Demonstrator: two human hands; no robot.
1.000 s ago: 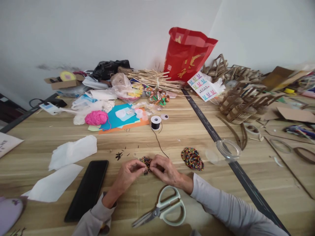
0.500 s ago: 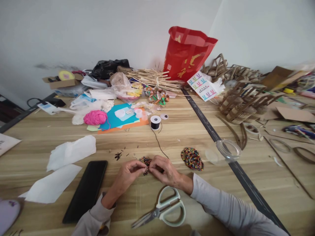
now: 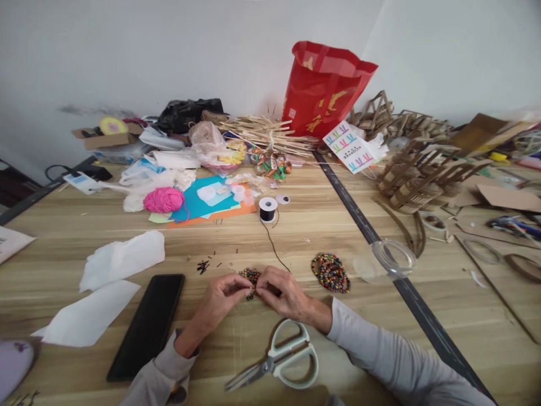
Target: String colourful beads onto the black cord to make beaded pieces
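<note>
My left hand [image 3: 226, 294] and my right hand [image 3: 282, 293] meet fingertip to fingertip over the table, each in a pinch. What lies between the fingers is too small to make out. Just behind the fingertips is a small heap of coloured beads [image 3: 250, 274], partly hidden by the hands. To the right lies a coil of strung multicoloured beads [image 3: 330, 272]. A spool of black cord [image 3: 267, 209] stands beyond my hands, its loose end running toward my right hand. Short black pieces [image 3: 203, 266] are scattered left of the beads. Scissors [image 3: 276, 361] with pale handles lie in front of me.
A black phone [image 3: 146, 327] and white paper sheets [image 3: 122, 260] lie to the left. Pink yarn [image 3: 163, 199] rests by coloured paper. A red bag [image 3: 325, 93] stands at the back. Small woven baskets [image 3: 416, 189] and a clear ring of tubing [image 3: 394, 258] are on the right.
The view has shifted very slightly. Both hands keep the same pinched position over the beads, and nothing else has visibly moved.
</note>
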